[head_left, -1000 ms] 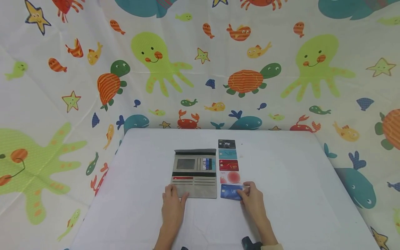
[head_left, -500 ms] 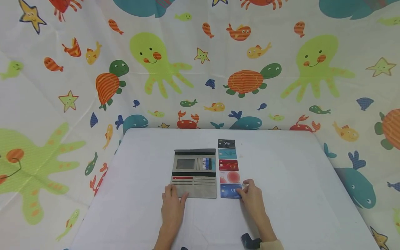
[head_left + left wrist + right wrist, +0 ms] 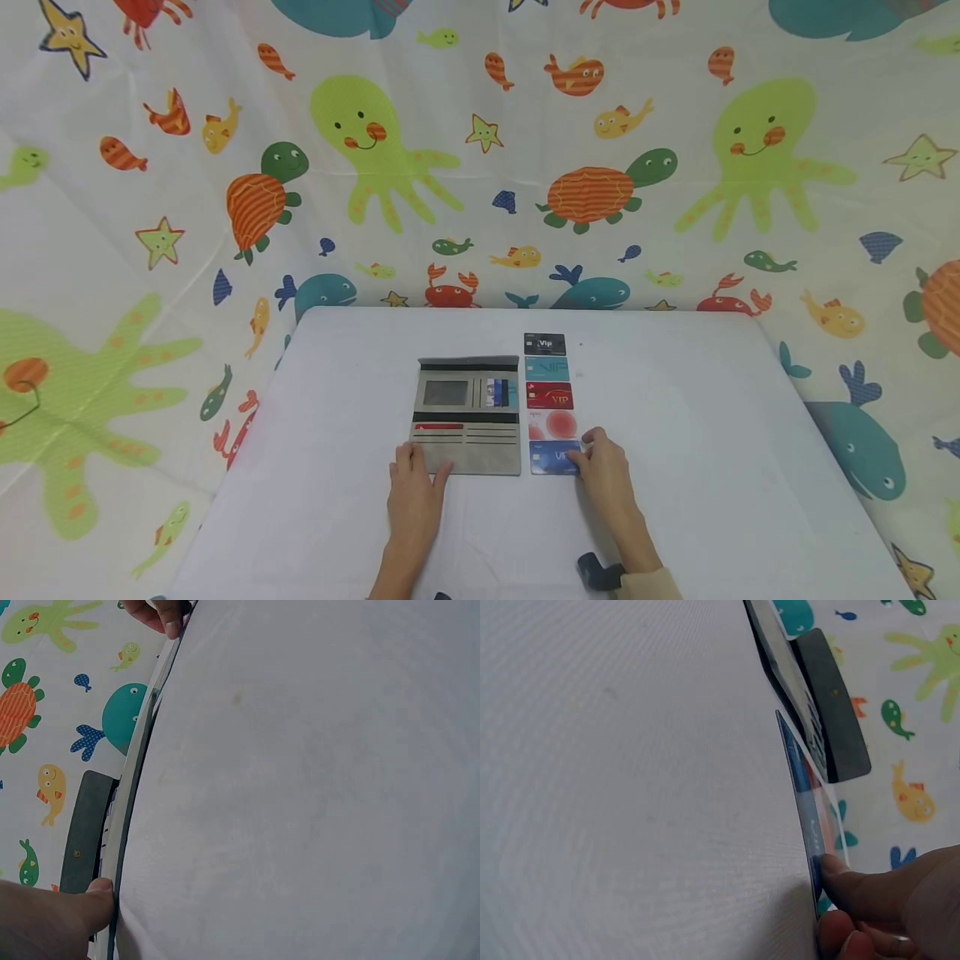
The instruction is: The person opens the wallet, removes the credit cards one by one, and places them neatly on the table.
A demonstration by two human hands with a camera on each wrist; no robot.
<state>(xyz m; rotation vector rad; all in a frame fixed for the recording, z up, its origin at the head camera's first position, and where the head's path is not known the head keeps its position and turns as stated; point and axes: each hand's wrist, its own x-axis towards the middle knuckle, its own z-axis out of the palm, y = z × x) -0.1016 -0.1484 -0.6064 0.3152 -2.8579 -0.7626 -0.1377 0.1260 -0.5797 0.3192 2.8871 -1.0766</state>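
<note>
A grey wallet [image 3: 480, 460] lies unfolded on the white table, with cards in its slots. My left hand [image 3: 416, 500] holds its lower left corner, thumb on the near edge and fingers at the left side. The left wrist view shows the thumb [image 3: 99, 889] on the wallet's edge. Right of the wallet, my right hand [image 3: 609, 483] pinches a blue VIP card [image 3: 551, 458] by its right end. That card lies lowest in a column, below a pink and white card [image 3: 546, 425]. In the right wrist view the thumb [image 3: 831, 866] sits on the blue card.
Above the pink card lie a red VIP card [image 3: 549, 396], a teal one [image 3: 546, 368] and a black one [image 3: 544, 343]. The white table [image 3: 675, 417] ends at a curtain [image 3: 480, 183] printed with sea animals.
The blue card has turned from slightly tilted to straight in line with the column. My right hand has shifted slightly upward with it. My left hand and the wallet stay put.
</note>
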